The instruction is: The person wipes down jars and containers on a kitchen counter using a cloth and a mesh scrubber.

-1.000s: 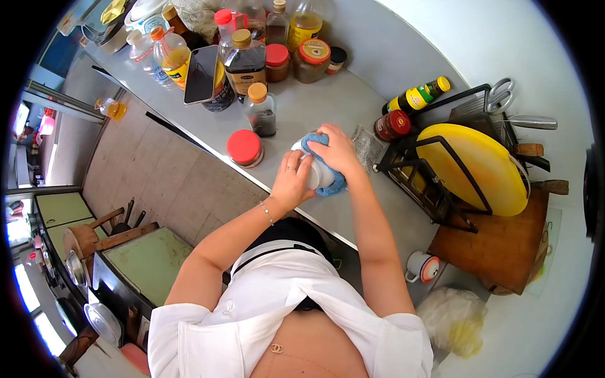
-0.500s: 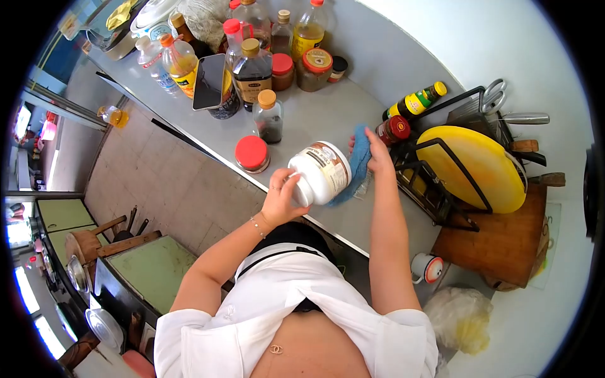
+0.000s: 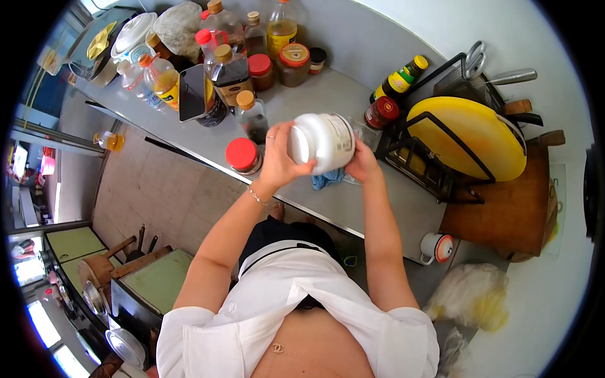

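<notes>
A white plastic jar (image 3: 328,143) with a printed label is held tilted above the counter, its white lid toward the left. My left hand (image 3: 275,159) is closed around the lid end, thumb below and fingers on top. At the other end, my right hand (image 3: 362,161) grips the jar's base, with its fingertips partly hidden behind it. A crumpled blue cloth (image 3: 327,180) lies on the counter just under the jar. A clear plastic wrapper (image 3: 365,133) is close to my right hand. To the left of my left hand stands a red-lidded jar (image 3: 243,155).
Several bottles and jars crowd the grey counter (image 3: 296,104) at the back left, with a phone (image 3: 192,94) leaning among them. On the right, a black rack (image 3: 419,167) holds a round yellow board (image 3: 463,135). An enamel mug (image 3: 436,247) sits near the front right corner.
My right hand has let go of the blue cloth, which now lies on the counter, and has taken hold of the jar's base. The jar has been raised and turned more level.
</notes>
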`<state>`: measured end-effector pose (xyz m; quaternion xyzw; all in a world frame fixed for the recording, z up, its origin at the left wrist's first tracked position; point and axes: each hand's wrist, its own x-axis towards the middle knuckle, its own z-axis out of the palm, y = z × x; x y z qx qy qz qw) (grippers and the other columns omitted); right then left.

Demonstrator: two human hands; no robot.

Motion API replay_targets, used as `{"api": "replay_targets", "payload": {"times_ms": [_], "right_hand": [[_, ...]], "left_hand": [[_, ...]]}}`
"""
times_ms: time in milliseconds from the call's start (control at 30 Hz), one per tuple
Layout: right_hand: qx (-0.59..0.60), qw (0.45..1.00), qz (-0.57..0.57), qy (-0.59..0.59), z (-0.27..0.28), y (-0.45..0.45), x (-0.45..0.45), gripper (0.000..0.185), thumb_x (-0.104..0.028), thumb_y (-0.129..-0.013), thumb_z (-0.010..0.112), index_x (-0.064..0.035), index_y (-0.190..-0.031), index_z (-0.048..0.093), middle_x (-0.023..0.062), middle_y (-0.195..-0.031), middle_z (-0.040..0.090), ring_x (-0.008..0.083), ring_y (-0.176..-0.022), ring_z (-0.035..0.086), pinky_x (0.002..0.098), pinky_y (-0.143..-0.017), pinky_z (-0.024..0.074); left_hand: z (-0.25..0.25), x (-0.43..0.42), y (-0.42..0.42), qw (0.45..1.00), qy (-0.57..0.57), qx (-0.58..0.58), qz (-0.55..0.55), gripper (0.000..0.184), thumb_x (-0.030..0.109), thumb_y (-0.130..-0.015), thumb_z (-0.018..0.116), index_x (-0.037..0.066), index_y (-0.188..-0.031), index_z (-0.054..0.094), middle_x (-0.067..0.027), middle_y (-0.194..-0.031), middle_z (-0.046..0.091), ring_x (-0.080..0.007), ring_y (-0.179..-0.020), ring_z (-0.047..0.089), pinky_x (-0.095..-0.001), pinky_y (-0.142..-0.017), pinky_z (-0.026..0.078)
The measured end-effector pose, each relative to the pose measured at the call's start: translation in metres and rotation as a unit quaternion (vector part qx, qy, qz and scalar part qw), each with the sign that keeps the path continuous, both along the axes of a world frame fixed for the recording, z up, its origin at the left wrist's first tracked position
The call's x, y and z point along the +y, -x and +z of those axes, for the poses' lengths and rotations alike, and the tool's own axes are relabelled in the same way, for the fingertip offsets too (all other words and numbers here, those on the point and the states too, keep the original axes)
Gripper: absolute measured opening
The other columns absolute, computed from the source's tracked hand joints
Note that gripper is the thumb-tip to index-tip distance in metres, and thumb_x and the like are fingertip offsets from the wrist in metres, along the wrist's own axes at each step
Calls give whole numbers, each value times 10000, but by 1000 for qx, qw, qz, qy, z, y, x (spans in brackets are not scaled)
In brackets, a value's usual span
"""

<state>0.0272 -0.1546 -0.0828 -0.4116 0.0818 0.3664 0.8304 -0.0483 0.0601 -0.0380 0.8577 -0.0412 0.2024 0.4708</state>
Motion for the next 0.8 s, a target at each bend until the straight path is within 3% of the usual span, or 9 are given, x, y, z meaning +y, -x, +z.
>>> {"api": "replay_targets", "payload": {"times_ms": [267,300,367,400,433,500,600,700,800], "right_hand": [[-3,966,-255,41,45,26,-20,466,-363,-938,470,-51,-1282,443,108,-1294,488,259,-1190,458,380,-1017,337],[-103,944,-293,112,49,26,-13,452,-350,-933,485,-38,-1258,454,116,-1275,493,264,-1173,466,385,-1007,344],[-293,854,-354,246,54,19,11,426,-324,-923,514,-10,-1209,475,133,-1237,503,273,-1140,483,393,-986,358],[-382,732,-339,452,59,19,21,399,-268,-891,554,12,-1166,482,170,-1150,505,319,-1052,493,402,-928,376],[-493,626,-285,532,68,26,30,352,-230,-852,582,1,-1106,506,189,-1037,498,350,-972,481,415,-870,384],[-582,545,-302,522,66,39,47,295,-205,-831,594,-16,-1048,529,183,-984,486,356,-922,474,427,-819,389],[-592,547,-280,522,43,57,57,296,-194,-805,615,-27,-1038,538,183,-988,492,354,-931,480,419,-814,394],[-539,641,-198,509,7,71,68,310,-200,-834,597,-11,-1071,532,175,-1019,505,343,-957,487,404,-847,396],[-308,779,-344,425,-44,57,69,333,-205,-866,566,14,-1111,511,173,-1057,516,329,-994,494,389,-894,388]], "left_hand": [[5,-14,-25,994,-28,-15,106,802,331,-554,802,-47,-1160,435,-225,-1140,463,-345,-1091,437,-413,-924,393],[7,-18,-24,995,-3,21,98,800,345,-558,798,-51,-1152,439,-229,-1137,470,-350,-1087,445,-413,-919,398],[14,-26,-24,992,43,92,79,796,374,-565,791,-60,-1137,446,-237,-1130,482,-359,-1079,461,-414,-910,407],[17,-29,-27,990,45,93,91,806,390,-567,786,-65,-1138,446,-240,-1121,491,-362,-1071,470,-410,-908,410],[19,-31,-30,989,48,95,103,815,407,-569,780,-70,-1140,447,-243,-1111,501,-365,-1063,480,-407,-906,413],[24,-30,-41,987,46,100,120,835,429,-568,772,-80,-1144,447,-247,-1096,517,-367,-1050,496,-400,-904,418],[28,-22,-56,981,56,115,145,855,447,-565,763,-86,-1154,447,-246,-1084,535,-358,-1040,513,-387,-898,426],[34,-21,-67,967,148,142,151,858,467,-576,748,-84,-1162,449,-238,-1083,543,-334,-1031,531,-369,-887,433],[37,-19,-77,942,256,185,117,856,502,-606,725,-69,-1167,423,-207,-1078,543,-291,-986,565,-362,-789,478]]}}
